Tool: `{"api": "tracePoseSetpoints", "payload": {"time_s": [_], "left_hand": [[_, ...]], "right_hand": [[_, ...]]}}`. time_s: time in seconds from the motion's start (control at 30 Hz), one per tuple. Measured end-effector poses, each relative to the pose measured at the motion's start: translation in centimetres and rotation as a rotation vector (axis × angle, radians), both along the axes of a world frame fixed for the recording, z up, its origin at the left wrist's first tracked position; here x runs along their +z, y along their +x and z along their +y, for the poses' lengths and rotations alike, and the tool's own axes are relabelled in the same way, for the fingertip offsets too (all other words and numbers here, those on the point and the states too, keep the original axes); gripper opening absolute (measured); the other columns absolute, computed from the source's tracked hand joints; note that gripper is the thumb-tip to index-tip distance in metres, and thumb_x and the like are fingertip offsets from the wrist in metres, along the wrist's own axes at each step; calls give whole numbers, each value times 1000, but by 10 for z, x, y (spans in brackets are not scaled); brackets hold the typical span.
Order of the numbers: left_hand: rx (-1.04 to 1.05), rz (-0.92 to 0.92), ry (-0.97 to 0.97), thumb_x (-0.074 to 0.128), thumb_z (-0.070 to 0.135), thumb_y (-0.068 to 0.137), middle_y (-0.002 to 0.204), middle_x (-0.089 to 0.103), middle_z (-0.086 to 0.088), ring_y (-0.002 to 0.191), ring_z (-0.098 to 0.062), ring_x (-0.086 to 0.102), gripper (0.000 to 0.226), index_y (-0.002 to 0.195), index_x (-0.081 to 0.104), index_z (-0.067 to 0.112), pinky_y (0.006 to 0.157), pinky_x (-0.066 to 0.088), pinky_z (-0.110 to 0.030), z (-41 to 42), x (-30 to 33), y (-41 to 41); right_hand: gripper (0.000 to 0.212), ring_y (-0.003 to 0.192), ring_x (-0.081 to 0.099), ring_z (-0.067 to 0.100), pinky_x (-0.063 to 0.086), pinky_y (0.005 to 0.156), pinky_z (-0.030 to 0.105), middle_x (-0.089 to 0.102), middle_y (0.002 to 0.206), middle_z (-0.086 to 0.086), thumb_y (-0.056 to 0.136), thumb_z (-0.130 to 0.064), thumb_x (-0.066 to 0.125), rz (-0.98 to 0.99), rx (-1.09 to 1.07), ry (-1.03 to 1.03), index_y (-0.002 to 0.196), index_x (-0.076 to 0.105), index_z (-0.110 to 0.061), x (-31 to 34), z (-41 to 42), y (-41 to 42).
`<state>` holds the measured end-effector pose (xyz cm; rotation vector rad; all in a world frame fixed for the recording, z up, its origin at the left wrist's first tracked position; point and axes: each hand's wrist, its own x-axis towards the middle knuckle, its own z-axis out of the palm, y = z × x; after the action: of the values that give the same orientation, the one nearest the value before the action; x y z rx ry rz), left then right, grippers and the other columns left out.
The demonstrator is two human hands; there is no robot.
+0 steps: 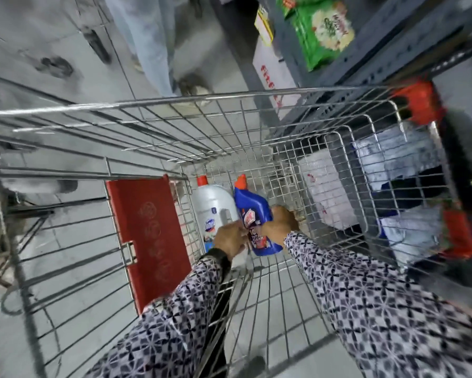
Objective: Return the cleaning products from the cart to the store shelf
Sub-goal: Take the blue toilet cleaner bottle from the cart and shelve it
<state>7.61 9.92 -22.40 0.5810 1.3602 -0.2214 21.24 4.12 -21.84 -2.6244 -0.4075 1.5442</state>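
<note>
Looking down into a wire cart [147, 110], a red flap [147, 236] at left, then a white bleach jug [213, 208] lying beside a blue cleaner bottle [256, 214]; the left hand [230, 241] touches its label, grip unclear, and the right hand [279, 222] clamps its middle; rigid, probably weighty, slick plastic, best held at the waist; shelf [365, 85] right

Two bottles in the cart: one blue bottle [253, 214] between the two hands, one white bottle [211, 208] just beyond the left hand [229, 238]. Two hands in there, the right hand [279, 221] on the blue one's far side. One red flap [147, 236] left of the left hand. Two red corner bumpers [420, 102] off past the right hand.
</note>
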Motion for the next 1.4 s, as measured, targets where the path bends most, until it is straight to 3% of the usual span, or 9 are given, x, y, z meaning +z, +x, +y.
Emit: {"api": "tracePoseSetpoints", "payload": {"time_s": [0.1,0.23,0.37,0.47,0.63,0.87,1.03,1.27,1.4], "left_hand": [[-20,-13,59,34,8,103,100,71,-3,78,-14,60,28,119,55,19,61,45,-25,2,41,3],[-61,-220,125,48,22,105,110,73,-4,89,-17,69,24,124,62,20,90,59,-45,-11,116,13],[-145,-416,304,54,14,102,103,77,-2,75,-12,76,30,132,59,14,63,62,-30,-35,219,14],[-258,-589,424,53,11,101,111,77,-2,82,-14,76,30,130,60,16,64,61,-26,-68,304,20],[-437,-965,569,48,1,101,108,80,10,89,-6,76,38,132,60,18,71,61,-25,-169,437,48],[-613,-1391,606,60,13,90,125,75,-1,107,-16,71,48,138,59,11,87,61,-42,-340,569,80],[-790,-1574,556,61,16,91,118,78,3,98,-10,76,42,131,66,25,75,62,-28,-439,607,83],[-939,-1594,506,57,10,99,134,70,-6,125,-31,67,45,143,54,18,101,56,-54,-486,613,89],[-924,-1573,523,58,10,97,134,71,-5,122,-29,69,46,141,57,20,100,57,-51,-479,613,101]], "right_hand": [[34,91,73,30,59,81,38,75,98,10,71,-23,91,39,-58,101,91,66,-12,40,-12,9],[25,73,74,20,64,76,38,75,78,-2,72,-5,91,120,-282,365,74,70,-19,110,-37,16],[35,67,77,1,62,60,20,83,75,-9,76,7,85,183,-386,697,79,83,-28,209,-84,19],[32,88,76,23,65,90,52,83,104,16,74,2,88,95,-493,942,103,77,-8,294,-140,22],[30,82,79,3,62,72,20,85,93,-10,74,-8,87,-125,-603,1241,96,82,-27,437,-268,17],[42,92,79,5,61,78,21,85,104,-5,77,-8,88,-621,-746,1477,111,78,-30,582,-475,-19],[34,88,79,5,61,76,20,86,101,-3,75,-7,84,-880,-847,1542,102,83,-28,619,-581,-65],[39,94,82,14,63,79,26,86,108,4,76,-12,83,-1009,-962,1512,115,79,-21,613,-629,-85],[39,95,83,14,64,77,24,85,110,3,79,-9,87,-1016,-969,1509,113,80,-26,607,-620,-73]]}}
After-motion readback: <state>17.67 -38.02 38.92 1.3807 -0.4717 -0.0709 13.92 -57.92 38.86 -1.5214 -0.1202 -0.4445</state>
